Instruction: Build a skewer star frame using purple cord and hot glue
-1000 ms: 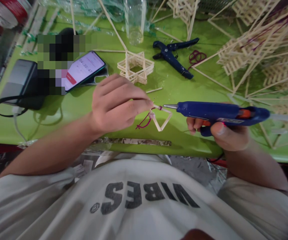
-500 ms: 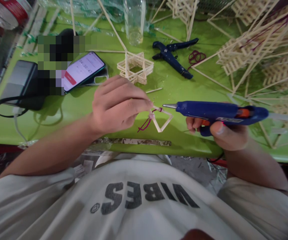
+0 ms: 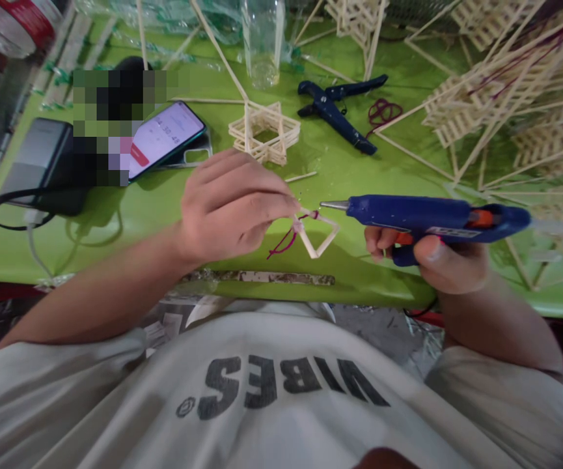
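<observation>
My left hand (image 3: 237, 205) pinches a small frame of pale sticks (image 3: 317, 251) at its upper left corner. Dark red string (image 3: 286, 246) is tied to the frame and hangs in a loop below my fingertips. In my right hand (image 3: 450, 260) is a blue glue gun (image 3: 412, 217), its metal nozzle pointing left, just above and apart from the frame. My fingers wrap round its handle near the orange trigger. Beyond my left hand, a star-shaped stack of sticks (image 3: 286, 133) rests on the green table (image 3: 359, 273).
Dark blue cutters (image 3: 337, 114) and coiled red string (image 3: 383, 112) lie beyond the gun. A clear bottle (image 3: 263, 45) stands behind the star. To the left are a phone (image 3: 166, 140) and a power bank (image 3: 41, 163). Stick lattices (image 3: 500, 98) fill the right.
The glue gun and my right hand have shifted slightly to the right, widening the gap between nozzle and frame. My left hand has hardly moved.
</observation>
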Motion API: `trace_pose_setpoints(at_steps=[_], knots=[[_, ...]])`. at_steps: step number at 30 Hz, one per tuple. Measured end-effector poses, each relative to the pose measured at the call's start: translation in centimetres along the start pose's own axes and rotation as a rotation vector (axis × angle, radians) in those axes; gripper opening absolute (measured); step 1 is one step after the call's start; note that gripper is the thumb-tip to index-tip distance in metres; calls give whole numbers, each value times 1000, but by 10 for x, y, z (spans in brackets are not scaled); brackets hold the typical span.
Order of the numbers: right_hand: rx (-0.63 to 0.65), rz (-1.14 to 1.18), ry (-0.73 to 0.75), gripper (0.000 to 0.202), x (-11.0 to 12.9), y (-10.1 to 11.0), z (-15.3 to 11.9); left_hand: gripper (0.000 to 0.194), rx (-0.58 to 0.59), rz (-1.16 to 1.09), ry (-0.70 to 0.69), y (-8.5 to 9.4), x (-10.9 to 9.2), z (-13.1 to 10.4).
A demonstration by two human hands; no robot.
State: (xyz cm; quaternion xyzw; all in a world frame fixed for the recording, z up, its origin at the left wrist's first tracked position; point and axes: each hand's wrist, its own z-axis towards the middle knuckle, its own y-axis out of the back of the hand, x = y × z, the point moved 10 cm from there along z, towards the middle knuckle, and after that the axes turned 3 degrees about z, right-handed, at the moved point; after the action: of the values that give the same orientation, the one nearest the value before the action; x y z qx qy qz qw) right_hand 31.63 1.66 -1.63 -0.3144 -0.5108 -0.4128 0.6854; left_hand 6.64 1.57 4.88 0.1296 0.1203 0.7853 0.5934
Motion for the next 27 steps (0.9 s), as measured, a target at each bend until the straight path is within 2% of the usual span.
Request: trace_pose_setpoints(at_steps=[3, 6, 9, 12, 15, 18, 21, 24, 27], knots=[[-70, -10, 23, 33, 6, 2, 4, 5, 26, -149, 245, -6, 20, -6], [-200, -40, 10, 42, 8, 9, 6, 7, -22, -352, 519, -13, 48, -27], [-391, -91, 51, 43, 13, 23, 7, 23, -89, -503, 565, -16, 64, -44], [-538, -99, 74, 45, 16, 35, 7, 33, -57, -631, 805, -31, 87, -65], [-619, -94, 73, 50, 16, 46, 8, 37, -83, -686, 996, -35, 98, -78], [-671, -96, 89, 47, 17, 54, 8, 40, -123, -723, 1040, -33, 97, -76], [-667, -88, 15, 47, 7, 56, 9, 42, -140, -741, 1012, -30, 93, -70], [-602, -91, -118, 49, -10, 52, 11, 43, -137, -706, 960, -27, 89, -65], [-599, -124, -92, 45, -9, 52, 9, 43, -180, -670, 845, -20, 84, -57]])
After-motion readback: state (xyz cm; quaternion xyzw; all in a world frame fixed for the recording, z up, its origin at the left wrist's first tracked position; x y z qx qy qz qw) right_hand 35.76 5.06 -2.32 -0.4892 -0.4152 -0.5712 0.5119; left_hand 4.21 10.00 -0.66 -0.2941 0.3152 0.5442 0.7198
